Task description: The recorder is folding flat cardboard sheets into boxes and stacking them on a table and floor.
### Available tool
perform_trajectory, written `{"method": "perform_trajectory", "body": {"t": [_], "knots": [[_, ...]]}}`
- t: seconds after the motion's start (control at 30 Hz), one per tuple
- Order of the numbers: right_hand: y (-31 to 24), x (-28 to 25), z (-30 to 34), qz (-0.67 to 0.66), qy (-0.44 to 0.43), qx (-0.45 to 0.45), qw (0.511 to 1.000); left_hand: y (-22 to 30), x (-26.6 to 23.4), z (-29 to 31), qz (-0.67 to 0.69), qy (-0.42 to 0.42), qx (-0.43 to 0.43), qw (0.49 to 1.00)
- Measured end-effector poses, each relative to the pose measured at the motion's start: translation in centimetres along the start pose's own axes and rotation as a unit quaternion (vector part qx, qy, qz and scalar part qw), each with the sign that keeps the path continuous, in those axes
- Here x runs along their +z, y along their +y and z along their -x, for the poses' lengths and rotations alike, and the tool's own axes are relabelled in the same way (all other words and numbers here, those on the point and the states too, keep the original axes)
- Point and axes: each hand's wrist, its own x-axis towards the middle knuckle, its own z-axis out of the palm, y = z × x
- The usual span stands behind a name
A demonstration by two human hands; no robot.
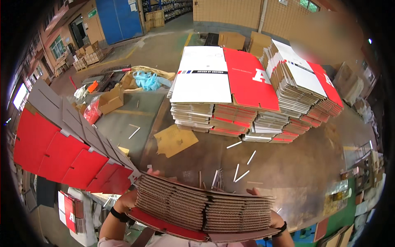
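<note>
- Because the cardboard bundle (173, 201) is broad and made of many thin layers, the left hand (129, 199) and the right hand (276, 220) clasp it at opposite ends — presumably to keep the layers from sliding apart. Fingertips show past its far edge; the load hides much of both hands.
- Close against the torso, the bundle sits at the near side of the work surface (308, 162), corrugated edges exposed, a dark seam near its middle and a red panel along its near side. Keeping it close likely eases the weight.
- Just beside the left hand, a slanting row of red-and-grey panels (70, 152) crowds that side — whether it touches the bundle, I can't tell.
- Beyond the bundle, loose white strips (242, 176) litter the surface, and a flat brown cardboard piece (176, 140) lies near the stacks.
- Farther back, stacks of white-and-red flattened boxes (201, 82) stand side by side, perhaps for mutual support, blocking the far part.
- Off to the left are an opened carton (112, 101) and a light-blue plastic bag (146, 80).
</note>
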Motion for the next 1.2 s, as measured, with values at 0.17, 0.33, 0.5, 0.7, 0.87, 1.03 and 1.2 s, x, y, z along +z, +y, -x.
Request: {"method": "perform_trajectory", "body": {"t": [0.17, 0.33, 0.5, 0.7, 0.87, 1.03, 1.2], "knots": [[-1.9, 0.7, 0.6, 0.004, -0.008, -0.006, 1.0, -1.9, -0.6, -0.6, -0.011, -0.061, 0.005, 0.998], [-0.1, 1.0, 0.4, -0.005, 0.042, 0.093, 0.995, -2.4, -0.2, -1.8, -0.038, -0.018, 0.068, 0.997], [3.8, -2.2, -2.0, 0.258, 0.052, -0.148, 0.953, -4.6, -0.8, -2.5, 0.047, 0.062, 0.101, 0.992], [7.8, 0.7, -4.5, 0.466, 0.218, -0.285, 0.809, -11.9, -3.9, 0.6, -0.418, 0.106, 0.131, 0.893], [14.7, 3.0, -1.0, 0.553, 0.121, -0.131, 0.814, -14.8, -4.5, 3.9, -0.626, 0.016, 0.135, 0.768], [10.3, 4.2, -1.6, 0.338, 0.283, -0.097, 0.892, -12.0, -4.3, 3.8, -0.307, 0.27, 0.014, 0.912], [10.2, 8.1, -4.3, -0.135, 0.287, 0.204, 0.926, -11.4, 1.3, -1.5, 0.031, 0.232, -0.189, 0.954]]}}
